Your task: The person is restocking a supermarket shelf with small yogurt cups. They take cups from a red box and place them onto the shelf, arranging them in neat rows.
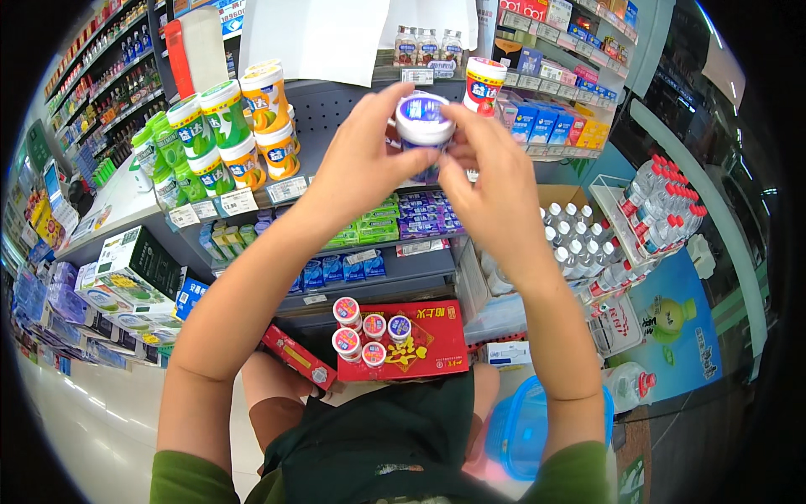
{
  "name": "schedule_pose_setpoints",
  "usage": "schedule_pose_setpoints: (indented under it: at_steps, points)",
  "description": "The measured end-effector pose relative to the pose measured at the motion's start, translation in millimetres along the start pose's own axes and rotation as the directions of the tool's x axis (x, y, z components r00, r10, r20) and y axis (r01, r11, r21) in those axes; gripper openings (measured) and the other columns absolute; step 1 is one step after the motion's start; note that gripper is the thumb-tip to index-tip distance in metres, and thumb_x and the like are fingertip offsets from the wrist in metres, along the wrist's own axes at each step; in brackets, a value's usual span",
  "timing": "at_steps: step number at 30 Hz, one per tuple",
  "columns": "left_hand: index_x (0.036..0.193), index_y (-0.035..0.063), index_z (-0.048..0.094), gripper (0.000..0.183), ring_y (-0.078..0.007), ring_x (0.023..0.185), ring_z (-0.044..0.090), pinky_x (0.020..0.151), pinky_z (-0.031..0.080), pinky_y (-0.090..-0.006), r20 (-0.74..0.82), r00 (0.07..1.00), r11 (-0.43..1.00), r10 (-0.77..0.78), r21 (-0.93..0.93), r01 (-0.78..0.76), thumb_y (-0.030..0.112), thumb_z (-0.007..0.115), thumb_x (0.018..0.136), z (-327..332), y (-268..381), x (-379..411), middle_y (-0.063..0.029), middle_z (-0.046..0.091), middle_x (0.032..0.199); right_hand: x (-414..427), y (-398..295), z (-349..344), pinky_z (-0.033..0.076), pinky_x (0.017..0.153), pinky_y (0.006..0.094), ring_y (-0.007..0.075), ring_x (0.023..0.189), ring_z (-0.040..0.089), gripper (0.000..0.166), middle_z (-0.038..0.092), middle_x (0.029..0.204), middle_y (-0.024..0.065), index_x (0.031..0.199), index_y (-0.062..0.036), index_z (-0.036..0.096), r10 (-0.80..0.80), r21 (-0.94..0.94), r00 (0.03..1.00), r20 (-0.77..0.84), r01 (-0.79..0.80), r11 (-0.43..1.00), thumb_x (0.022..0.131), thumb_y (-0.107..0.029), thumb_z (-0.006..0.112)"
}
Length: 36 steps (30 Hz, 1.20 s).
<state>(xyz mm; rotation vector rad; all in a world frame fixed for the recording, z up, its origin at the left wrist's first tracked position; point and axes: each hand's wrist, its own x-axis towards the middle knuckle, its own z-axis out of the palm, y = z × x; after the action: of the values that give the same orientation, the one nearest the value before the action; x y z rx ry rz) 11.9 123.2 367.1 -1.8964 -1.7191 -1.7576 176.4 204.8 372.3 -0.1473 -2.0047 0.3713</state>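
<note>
Above the upper shelf, a gum tub with a purple-and-white lid (425, 120) is held between both my hands. My left hand (368, 154) has its thumb and fingers around the tub's left side. On the right side, the fingers of my right hand (488, 170) press against lid and body. Part of another purple tub seems to show behind it, mostly hidden. A white-and-red gum tub (483, 88) stands just beyond my right hand. Left of my hands, green-and-white gum tubs (223, 116) and orange-and-white gum tubs (277, 151) are stacked on the shelf.
Before my knees, several small tubs (374, 326) stand on a red carton (434, 340). Lower shelves hold green gum packs (378, 227) and blue packets (343, 269). To the right are bottles (576, 236), a wire rack (604, 189) and a blue plastic basket (513, 435).
</note>
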Motion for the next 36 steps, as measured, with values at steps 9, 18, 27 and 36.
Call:
schedule_pose_setpoints:
  at_steps: [9,18,27,36]
  points:
    - [0.142,-0.0003,0.044,0.073,-0.0309,0.102,0.061,0.084,0.053,-0.0358,0.186,0.969,0.986,-0.162,0.078,0.150,0.008,0.076,0.078,20.5,-5.5,-110.1,-0.0180,0.051,0.116,-106.7,-6.3,14.7,0.053,0.073,0.0458,0.0383,0.088,0.065,0.041,0.060,0.103,0.0171,0.125,-0.0034,0.058,0.171,0.078,0.956,0.237,-0.194,0.978,0.084,-0.002,0.065]
    - [0.134,-0.0014,0.046,0.065,-0.0434,0.101,0.060,0.084,0.053,-0.0439,0.339,0.899,0.946,-0.278,0.256,0.196,0.005,0.074,0.076,64.5,-55.7,-203.7,-0.0218,0.051,0.115,-222.3,15.8,53.8,0.052,0.076,0.0464,0.0397,0.091,0.063,0.042,0.058,0.104,0.0185,0.127,-0.0019,0.055,0.347,0.104,0.862,0.370,-0.409,0.906,0.085,-0.001,0.063]
    - [0.128,-0.0019,0.049,0.061,-0.0415,0.106,0.061,0.088,0.053,-0.0471,0.440,0.786,0.854,-0.435,0.478,0.205,0.008,0.076,0.074,97.2,-106.1,-236.9,-0.0230,0.058,0.116,-285.8,49.7,96.0,0.054,0.078,0.0476,0.0415,0.093,0.064,0.042,0.060,0.107,0.0206,0.126,-0.0027,0.057,0.438,0.091,0.816,0.377,-0.503,0.859,0.084,0.000,0.061]
    - [0.127,-0.0023,0.051,0.058,-0.0397,0.101,0.063,0.086,0.054,-0.0464,0.502,0.781,0.864,-0.372,0.494,0.094,0.012,0.075,0.076,105.9,-87.9,-279.4,-0.0212,0.062,0.110,-322.3,25.9,85.7,0.053,0.079,0.0504,0.0451,0.095,0.063,0.043,0.060,0.107,0.0226,0.126,-0.0027,0.056,0.553,0.014,0.715,0.427,-0.617,0.787,0.083,0.000,0.061]
